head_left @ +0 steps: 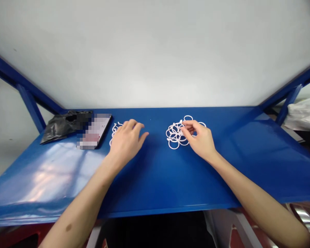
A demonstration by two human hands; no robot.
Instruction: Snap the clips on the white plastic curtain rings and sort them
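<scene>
A loose pile of thin white rings (173, 140), several with small knobs on them, lies overlapping on the blue table. At the right side of that pile is my right hand (200, 139), its thumb and forefinger pinched on a white ring (181, 126). My left hand (126, 139) hovers palm down with its fingers apart and holds nothing. It partly covers a smaller group of white rings (114, 130) with hook-like ends; how many lie under it is hidden.
A phone (99, 132) with a lit screen lies left of the smaller group, beside a crumpled black plastic bag (58, 127). The blue table (157, 182) meets a pale wall at the back. Blue frame bars (32, 106) rise at both sides. A whitish plastic bag (306, 113) sits at far right.
</scene>
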